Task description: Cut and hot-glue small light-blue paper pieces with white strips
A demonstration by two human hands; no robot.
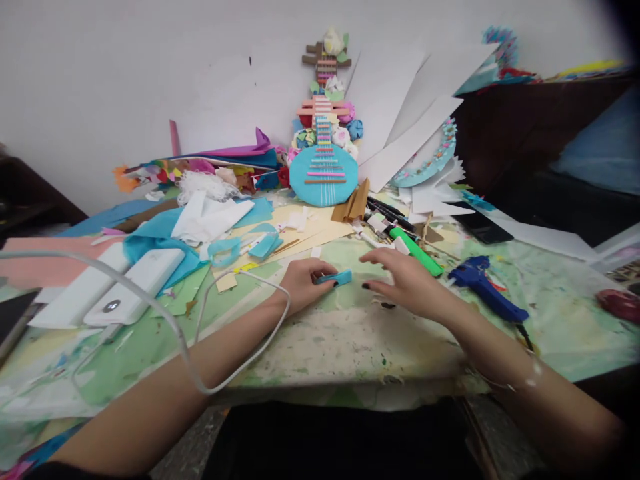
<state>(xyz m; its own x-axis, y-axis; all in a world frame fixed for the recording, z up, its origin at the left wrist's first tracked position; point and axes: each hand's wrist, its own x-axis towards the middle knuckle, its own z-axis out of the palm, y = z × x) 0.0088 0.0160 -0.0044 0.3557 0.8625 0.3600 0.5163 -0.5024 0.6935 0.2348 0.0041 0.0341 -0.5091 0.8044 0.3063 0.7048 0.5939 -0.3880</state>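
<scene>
From my end I see two bare hands over the near part of a paint-stained table (345, 353). The left hand (301, 283) pinches a small blue strip (342, 277) between thumb and fingers; the strip sticks out toward the right hand (407, 283), and I can't tell whether it touches the tabletop. That right hand holds nothing — its thumb and fingers are spread, pointing toward the strip but well short of it. Just beyond it I have a green marker (417, 252) lying at a slant, and to its right a blue glue gun (487, 288), its nozzle toward the hand. A black phone (483, 223) lies farther back. On the left, a white cable (167, 315) loops across the left forearm, near a white power bank (135, 287) with a lead plugged into its near end. Straight ahead, a blue paper guitar (324, 175) stands upright near the wall (150, 67), with white sheets (395, 107) leaning to its right and crumpled white paper (205, 217) to its left — scraps lie between.
</scene>
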